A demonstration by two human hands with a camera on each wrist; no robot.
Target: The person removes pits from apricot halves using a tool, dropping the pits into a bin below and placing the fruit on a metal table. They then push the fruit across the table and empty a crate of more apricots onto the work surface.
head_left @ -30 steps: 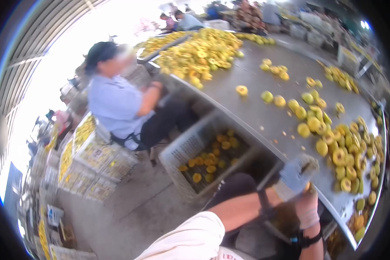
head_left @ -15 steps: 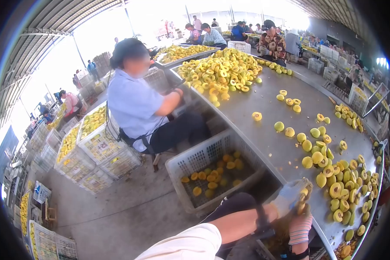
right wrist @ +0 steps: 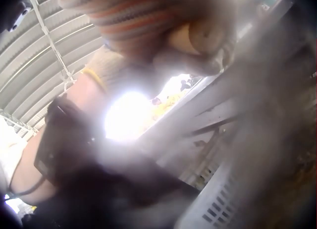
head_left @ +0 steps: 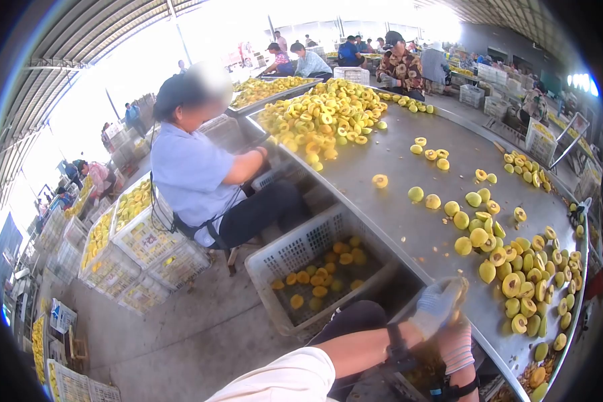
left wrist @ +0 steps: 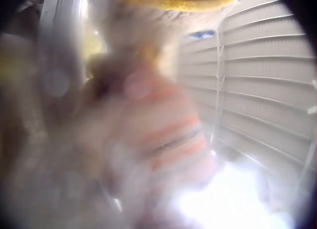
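Observation:
At the near edge of the metal table, my two gloved hands meet. My left hand [head_left: 439, 309], in a pale blue and white glove, curls its fingers beside my right hand [head_left: 454, 344], whose glove has orange and grey stripes. Between them in the right wrist view is a peach half [right wrist: 193, 38], gripped by the striped fingers and backed by the other glove. Fingers hide most of it, and the left wrist view is blurred around the striped glove [left wrist: 173, 135]. Just past my hands lies a heap of halved yellow-green peaches [head_left: 526, 285].
The metal table [head_left: 395, 144] carries a larger peach pile [head_left: 335, 110] at its far end and loose pits. Below its edge stands a plastic crate [head_left: 275, 278] holding several halves. A seated person [head_left: 197, 161] works to the left, near stacked full crates [head_left: 141, 234].
The head view first swung left across the table, then shifted slightly right and steadied. My hands stay together at the table edge; the peach flesh seen between them half a second ago is now mostly covered.

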